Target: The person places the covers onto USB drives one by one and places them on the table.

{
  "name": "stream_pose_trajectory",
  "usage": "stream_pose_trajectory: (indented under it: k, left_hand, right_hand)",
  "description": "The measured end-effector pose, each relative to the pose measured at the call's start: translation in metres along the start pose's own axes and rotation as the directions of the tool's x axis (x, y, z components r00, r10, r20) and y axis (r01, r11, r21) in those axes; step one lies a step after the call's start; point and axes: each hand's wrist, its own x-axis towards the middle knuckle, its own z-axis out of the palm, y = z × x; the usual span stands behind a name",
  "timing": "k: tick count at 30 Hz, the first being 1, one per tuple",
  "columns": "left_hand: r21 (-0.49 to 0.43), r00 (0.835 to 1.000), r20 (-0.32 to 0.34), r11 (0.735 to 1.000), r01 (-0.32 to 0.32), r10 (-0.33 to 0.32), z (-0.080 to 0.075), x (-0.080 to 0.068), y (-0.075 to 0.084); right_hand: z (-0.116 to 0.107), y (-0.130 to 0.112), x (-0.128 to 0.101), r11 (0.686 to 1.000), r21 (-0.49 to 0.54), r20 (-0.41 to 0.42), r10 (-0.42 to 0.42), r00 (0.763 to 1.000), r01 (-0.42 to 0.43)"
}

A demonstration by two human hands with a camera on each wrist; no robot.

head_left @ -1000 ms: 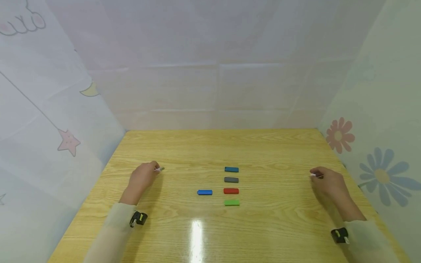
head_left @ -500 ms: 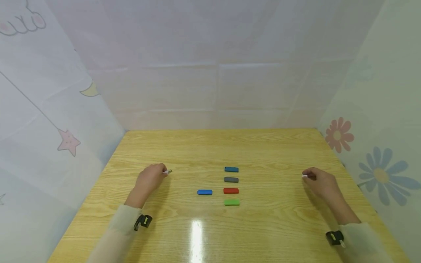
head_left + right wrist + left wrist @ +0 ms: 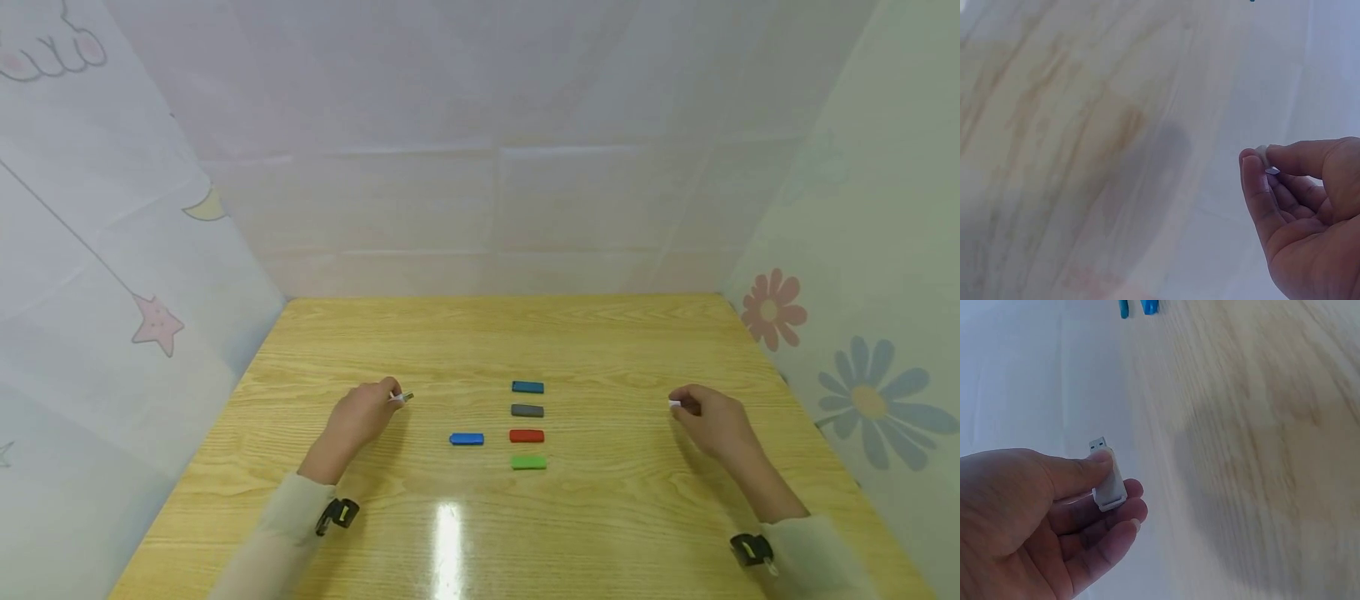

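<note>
Wooden table, curtained walls. My left hand pinched the white USB drive, plug exposed; my right hand pinched its cap. Step, by my reading: closing in; capping needs alignment.

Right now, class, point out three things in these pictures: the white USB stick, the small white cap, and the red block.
white USB stick (image 3: 1109,481), left wrist view, on its white body.
small white cap (image 3: 1267,161), right wrist view, on its visible end.
red block (image 3: 527,436), head view, on its top face.
</note>
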Motion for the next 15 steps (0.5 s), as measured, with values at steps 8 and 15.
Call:
stream_pose_trajectory:
  k: [8,15]
  left_hand:
    - [-0.016,0.996,-0.037,0.997,-0.081,0.08,-0.001,0.001,0.014]
    - [-0.061,0.994,-0.035,0.992,-0.107,0.105,0.004,0.003,0.025]
  right_hand:
    - [0.001,-0.019,-0.002,0.999,0.03,-0.002,-0.046,0.999,0.046]
    - [0.008,-0.033,-0.003,0.996,0.048,-0.016,-0.072,0.997,0.073]
